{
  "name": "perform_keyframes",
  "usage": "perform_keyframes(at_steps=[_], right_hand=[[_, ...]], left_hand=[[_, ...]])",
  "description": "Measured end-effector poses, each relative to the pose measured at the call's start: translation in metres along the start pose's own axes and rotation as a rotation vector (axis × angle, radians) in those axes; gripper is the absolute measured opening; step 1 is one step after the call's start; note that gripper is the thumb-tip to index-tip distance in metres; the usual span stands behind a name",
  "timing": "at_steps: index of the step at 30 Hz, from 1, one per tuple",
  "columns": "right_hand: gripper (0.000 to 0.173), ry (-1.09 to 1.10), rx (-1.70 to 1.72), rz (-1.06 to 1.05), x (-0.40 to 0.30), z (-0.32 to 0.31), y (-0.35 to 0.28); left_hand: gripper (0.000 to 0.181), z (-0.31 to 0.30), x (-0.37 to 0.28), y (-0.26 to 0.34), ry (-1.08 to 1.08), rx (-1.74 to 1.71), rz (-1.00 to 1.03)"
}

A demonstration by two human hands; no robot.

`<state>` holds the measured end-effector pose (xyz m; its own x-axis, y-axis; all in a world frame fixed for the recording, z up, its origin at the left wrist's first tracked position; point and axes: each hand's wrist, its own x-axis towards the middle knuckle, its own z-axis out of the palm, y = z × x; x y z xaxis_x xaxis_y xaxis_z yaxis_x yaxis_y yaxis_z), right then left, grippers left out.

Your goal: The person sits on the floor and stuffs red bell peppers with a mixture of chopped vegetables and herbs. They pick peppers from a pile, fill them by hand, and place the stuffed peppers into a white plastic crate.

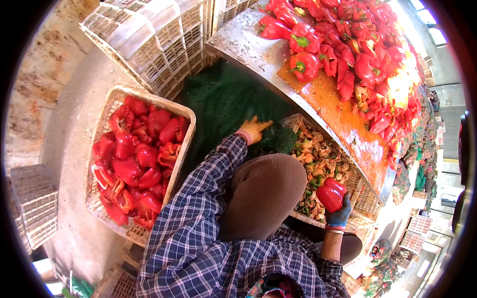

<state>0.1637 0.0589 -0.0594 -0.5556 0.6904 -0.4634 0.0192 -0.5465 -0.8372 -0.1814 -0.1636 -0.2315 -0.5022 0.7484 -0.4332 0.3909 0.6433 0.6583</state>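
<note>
My left hand (254, 130), in an orange-yellow glove, is over green mesh netting (227, 93) with its fingers apart; whether it touches the mesh I cannot tell. A blue glove covers my right hand (339, 215), which grips a red bell pepper (331, 194) above a crate of pepper cores and scraps (316, 167). Left of my left arm, a plastic crate (192, 123) holds red peppers (130, 167), some of them cut open. A large heap of red peppers (372, 63) lies on the metal table (242, 33), partly over an orange board (328, 108).
Tall white plastic crates (149, 41) stand at the upper left, with more crates (35, 205) at the far left. The table's metal edge (268, 89) runs diagonally above the scrap crate. My bent knee (268, 186) is between my hands. Filled net sacks (384, 260) lie far right.
</note>
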Motion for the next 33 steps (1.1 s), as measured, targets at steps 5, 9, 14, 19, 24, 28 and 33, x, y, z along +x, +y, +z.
perform_keyframes(at_steps=[5, 9, 14, 19, 24, 28, 33], right_hand=[[0.059, -0.021, -0.023, 0.040, 0.005, -0.012, 0.002], [0.058, 0.003, 0.003, 0.052, 0.011, -0.010, 0.011], [0.057, -0.002, -0.025, 0.072, 0.012, -0.005, 0.012], [0.059, 0.029, -0.132, 0.048, 0.013, 0.002, 0.005], [0.051, -0.027, -0.252, 0.112, 0.010, 0.004, -0.016], [0.037, -0.250, -1.261, -0.426, 0.022, 0.110, -0.035], [0.056, -0.670, -1.974, -0.451, 0.041, 0.271, -0.027]], left_hand=[[0.057, 0.013, -0.013, 0.002, 0.040, 0.178, 0.005], [0.043, 0.015, -0.040, 0.004, 0.151, 0.081, -0.022], [0.031, -0.006, -0.029, -0.003, 0.736, -0.063, 0.125], [0.027, -0.039, 0.049, -0.029, 0.912, -0.048, 0.274], [0.063, -0.059, 0.070, -0.048, 0.654, 0.291, -0.235], [0.091, -0.077, 0.045, -0.061, 0.594, 0.287, -0.286], [0.107, -0.083, 0.020, -0.067, 0.642, 0.212, -0.333]])
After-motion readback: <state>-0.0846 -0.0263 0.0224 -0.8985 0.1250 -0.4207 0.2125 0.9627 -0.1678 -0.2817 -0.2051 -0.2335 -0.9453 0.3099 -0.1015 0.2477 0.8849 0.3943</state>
